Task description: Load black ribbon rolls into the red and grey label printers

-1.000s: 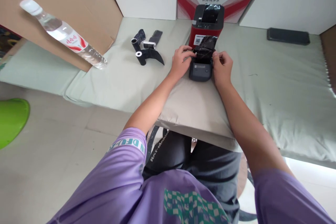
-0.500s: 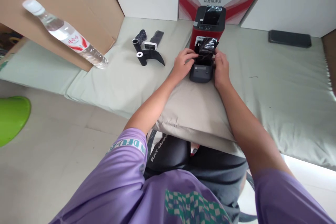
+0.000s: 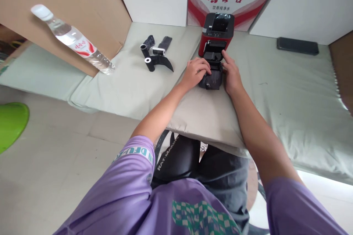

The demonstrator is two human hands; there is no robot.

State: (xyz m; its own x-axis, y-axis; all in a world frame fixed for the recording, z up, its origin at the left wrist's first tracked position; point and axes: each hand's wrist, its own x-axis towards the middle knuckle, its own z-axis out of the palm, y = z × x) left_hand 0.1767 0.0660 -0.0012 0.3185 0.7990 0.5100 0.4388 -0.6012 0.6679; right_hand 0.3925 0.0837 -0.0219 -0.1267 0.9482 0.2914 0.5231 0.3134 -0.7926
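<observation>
A red and black label printer [image 3: 217,31] stands on the pale green mat [image 3: 289,91], its front flap folded down toward me. My left hand [image 3: 196,72] lies over the left side of the dark flap [image 3: 213,79], fingers curled on black ribbon film there. From the other side my right hand [image 3: 231,73] presses against the flap, with the index finger stretched toward the printer's opening. How firmly either hand grips is hard to see.
Several black ribbon rolls and cores [image 3: 154,57] lie left of the printer. A water bottle [image 3: 73,40] leans on a cardboard box [image 3: 57,11]. A dark phone [image 3: 298,46] rests far right. A grey cushion [image 3: 204,117] covers my lap; a green object [image 3: 11,125] is at left.
The black film that stood up between my hands has gone down into the printer's open front. Both hands have moved lower and closer onto the flap.
</observation>
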